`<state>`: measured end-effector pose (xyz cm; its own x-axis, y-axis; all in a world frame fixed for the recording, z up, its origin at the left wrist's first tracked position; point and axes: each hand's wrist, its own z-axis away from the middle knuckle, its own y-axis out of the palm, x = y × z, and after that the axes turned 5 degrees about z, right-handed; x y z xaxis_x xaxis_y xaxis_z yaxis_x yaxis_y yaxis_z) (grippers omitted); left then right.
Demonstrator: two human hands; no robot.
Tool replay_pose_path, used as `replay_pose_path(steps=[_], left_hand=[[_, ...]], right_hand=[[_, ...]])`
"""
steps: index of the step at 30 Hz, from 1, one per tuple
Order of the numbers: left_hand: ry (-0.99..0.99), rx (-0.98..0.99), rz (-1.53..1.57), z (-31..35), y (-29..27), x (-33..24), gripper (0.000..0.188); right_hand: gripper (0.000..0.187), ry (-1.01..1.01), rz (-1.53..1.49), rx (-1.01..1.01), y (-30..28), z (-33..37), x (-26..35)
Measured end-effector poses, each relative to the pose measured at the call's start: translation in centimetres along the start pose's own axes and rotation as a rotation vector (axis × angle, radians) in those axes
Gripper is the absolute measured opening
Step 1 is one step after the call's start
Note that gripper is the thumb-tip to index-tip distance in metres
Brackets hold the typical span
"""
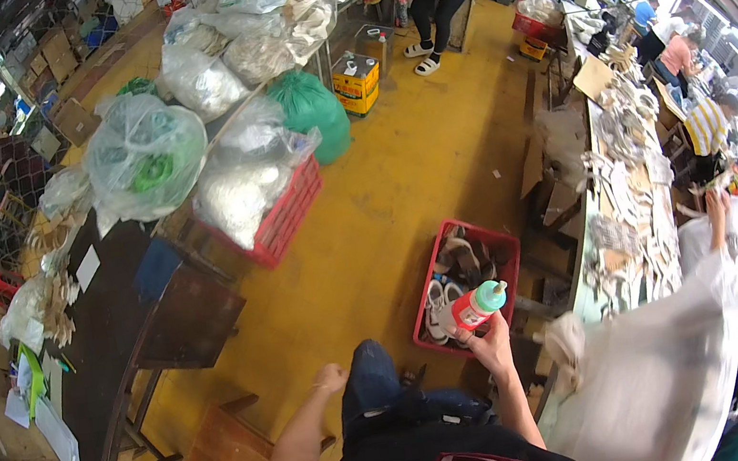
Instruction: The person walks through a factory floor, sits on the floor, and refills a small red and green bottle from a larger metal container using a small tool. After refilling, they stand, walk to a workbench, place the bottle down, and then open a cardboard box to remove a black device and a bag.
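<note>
In my right hand point(492, 346) is a squeeze bottle point(473, 308) with a red body and a mint-green top ending in a pale tip. My fingers wrap round its lower part, and it tilts up to the right above a red crate point(509, 258). Shoes lie in that crate, among them a pair of white ones point(438, 301), partly covered by the bottle and my hand. My left hand point(329, 378) hangs beside my left leg, apart from any object. Its fingers look curled in, and nothing shows in them.
On the right, a long workbench point(589, 278) carries many pale cut pieces, and a person in white point(704, 240) sits along it. A dark desk point(111, 310) and a wooden stool point(225, 451) stand left. Filled bags and another red crate point(289, 214) are ahead; a person stands farther off.
</note>
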<state>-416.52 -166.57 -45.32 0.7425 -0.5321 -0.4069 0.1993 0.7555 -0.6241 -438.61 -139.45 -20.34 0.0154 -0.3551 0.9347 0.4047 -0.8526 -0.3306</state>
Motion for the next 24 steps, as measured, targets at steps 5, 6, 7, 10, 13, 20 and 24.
replay_pose_path(steps=[5, 6, 7, 10, 13, 20, 24], left_hand=[[-0.129, -0.075, -0.034, -11.5, -4.8, 4.0, 0.038], [-0.063, -0.060, -0.275, -14.1, -5.5, 4.7, 0.035], [-0.024, -0.064, -0.394, -16.9, -6.5, 5.0, 0.035], [0.013, 0.029, -0.479, -25.8, -11.9, 2.1, 0.042], [-0.048, 0.125, 0.050, -35.2, -20.5, -6.1, 0.040], [0.468, -0.063, 0.291, -52.9, -40.6, -38.3, 0.039], [0.822, 0.079, 0.423, -58.0, -45.1, -57.4, 0.055]], right_hand=[[0.057, -0.209, 0.089, -0.044, -0.5, -16.7, -1.4], [0.056, -0.119, 0.066, -0.068, -0.2, -20.1, -1.6], [0.056, -0.096, 0.030, -0.112, 0.3, -23.5, -1.6], [0.053, -0.063, -0.015, -0.215, 2.1, -33.6, -1.0], [0.053, -0.036, -0.008, -0.166, 2.9, -43.1, 0.9], [0.050, 0.000, -0.058, -0.270, -1.0, -60.1, 6.0], [0.052, 0.084, -0.067, -0.302, -4.7, -72.5, 3.1]])
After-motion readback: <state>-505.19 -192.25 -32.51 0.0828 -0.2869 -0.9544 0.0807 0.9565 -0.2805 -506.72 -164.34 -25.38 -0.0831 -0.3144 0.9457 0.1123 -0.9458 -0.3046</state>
